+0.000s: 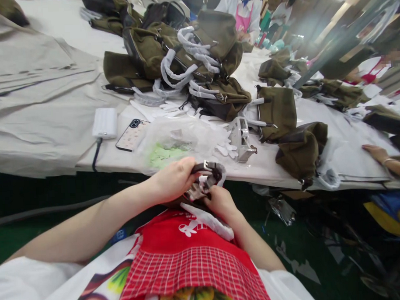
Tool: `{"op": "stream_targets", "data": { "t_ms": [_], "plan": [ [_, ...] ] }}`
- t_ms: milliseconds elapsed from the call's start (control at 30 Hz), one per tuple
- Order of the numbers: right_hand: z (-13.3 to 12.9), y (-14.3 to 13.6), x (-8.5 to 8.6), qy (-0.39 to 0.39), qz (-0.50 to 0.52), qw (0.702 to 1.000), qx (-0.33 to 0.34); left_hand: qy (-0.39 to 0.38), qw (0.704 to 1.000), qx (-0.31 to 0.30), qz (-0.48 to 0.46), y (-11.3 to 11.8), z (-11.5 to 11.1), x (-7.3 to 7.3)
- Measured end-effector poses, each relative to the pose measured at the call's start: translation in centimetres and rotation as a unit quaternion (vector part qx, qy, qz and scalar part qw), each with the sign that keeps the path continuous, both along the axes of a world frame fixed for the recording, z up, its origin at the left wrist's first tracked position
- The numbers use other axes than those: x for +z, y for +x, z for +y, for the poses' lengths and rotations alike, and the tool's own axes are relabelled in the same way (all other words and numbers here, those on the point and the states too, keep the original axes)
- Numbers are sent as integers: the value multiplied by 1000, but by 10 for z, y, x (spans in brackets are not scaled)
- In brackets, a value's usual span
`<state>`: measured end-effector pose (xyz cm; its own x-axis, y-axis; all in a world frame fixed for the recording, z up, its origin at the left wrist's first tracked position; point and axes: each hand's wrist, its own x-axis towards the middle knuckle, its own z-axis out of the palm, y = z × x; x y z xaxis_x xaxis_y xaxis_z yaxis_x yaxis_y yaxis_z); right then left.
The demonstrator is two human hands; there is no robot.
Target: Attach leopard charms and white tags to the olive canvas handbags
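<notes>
Above a red apron [203,237], my left hand [181,176] is closed on a dark strap [205,166] with a silver buckle. My right hand [220,202] is closed at the lower part of the same item, near its metal fittings; what its fingers pinch is hidden. A white wrapped handle [210,219] lies against the apron just below both hands. Past the table's front edge side, a clear plastic bag with green contents [169,153] and white gloves [225,144] lie on the table.
Olive bags [150,49] are piled on the table [63,100]. A phone [131,135], a white power bank [105,122] with a cable and a metal stand [242,139] lie nearer. Another person's hand [376,153] rests at right.
</notes>
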<state>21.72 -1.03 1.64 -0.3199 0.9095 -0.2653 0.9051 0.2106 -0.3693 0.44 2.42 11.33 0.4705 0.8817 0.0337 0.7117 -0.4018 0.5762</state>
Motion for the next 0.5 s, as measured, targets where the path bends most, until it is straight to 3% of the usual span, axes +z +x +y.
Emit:
{"op": "stream_targets", "data": {
  "t_ms": [133, 200, 333, 500],
  "plan": [
    [20, -1, -2, 43, -11, 999, -6, -4, 986, -129, 104, 7, -18, -27],
    [29, -3, 0, 71, -11, 997, -18, -9, 975, -157, 159, 5, -24, -36],
    [42, -12, 9, 87, -13, 996, -5, -63, 963, -98, 242, 6, -30, -39],
    [48, -27, 22, 101, -22, 994, 28, -135, 948, -29, 287, 24, -28, -46]
  ]
}}
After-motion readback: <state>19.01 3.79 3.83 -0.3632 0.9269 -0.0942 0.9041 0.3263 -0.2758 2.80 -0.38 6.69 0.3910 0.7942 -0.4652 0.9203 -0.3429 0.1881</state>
